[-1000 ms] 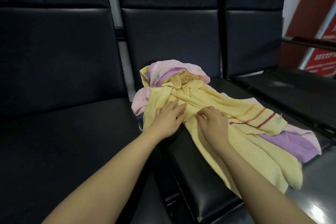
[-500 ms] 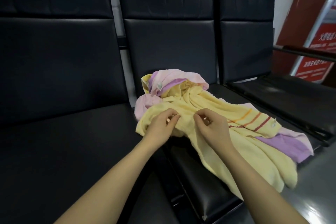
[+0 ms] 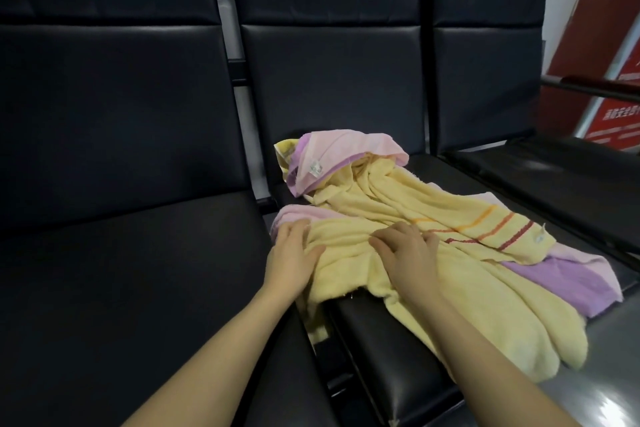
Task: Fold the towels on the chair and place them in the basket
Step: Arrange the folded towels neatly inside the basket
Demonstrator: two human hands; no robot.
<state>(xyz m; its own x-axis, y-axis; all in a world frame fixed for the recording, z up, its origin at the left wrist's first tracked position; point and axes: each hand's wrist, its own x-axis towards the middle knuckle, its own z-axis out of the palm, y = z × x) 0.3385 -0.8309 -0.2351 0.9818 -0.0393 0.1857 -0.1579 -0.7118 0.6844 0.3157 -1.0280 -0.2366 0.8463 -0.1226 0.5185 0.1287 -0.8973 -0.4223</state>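
A crumpled yellow towel (image 3: 415, 204) with orange and red stripes lies across the middle chair seat (image 3: 391, 333), its end hanging over the front edge. A pink and purple towel (image 3: 346, 152) lies bunched under it at the back, and another part shows at the right. My left hand (image 3: 292, 255) rests on the yellow towel's near left edge with fingers and thumb spread. My right hand (image 3: 405, 253) presses on the same towel just to the right, fingers loosely bent. No basket is in view.
Three black padded chairs stand in a row: the left chair (image 3: 121, 270), the middle one and the right chair (image 3: 568, 180). A dark armrest (image 3: 602, 92) crosses at the far right in front of a red sign (image 3: 623, 107). Grey floor (image 3: 606, 374) shows bottom right.
Both hands have let go of their pinch on the yellow towel and now lie flatter on it. The towel's near edge has been pulled left and spread.
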